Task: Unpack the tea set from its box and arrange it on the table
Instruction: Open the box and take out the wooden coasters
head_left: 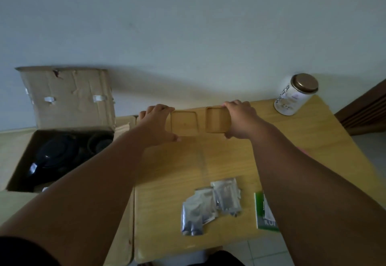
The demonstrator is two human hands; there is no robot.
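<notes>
Two square pale-wood saucers, the left one point(183, 122) and the right one point(217, 119), lie flat side by side at the far edge of the light wooden table point(173, 171), their row running left to right along the wall. Your left hand point(155, 124) clasps the left saucer's outer edge, your right hand point(240, 119) the right one's. The open cardboard box point(66, 98) left of the table holds dark blue teaware point(55, 152).
</notes>
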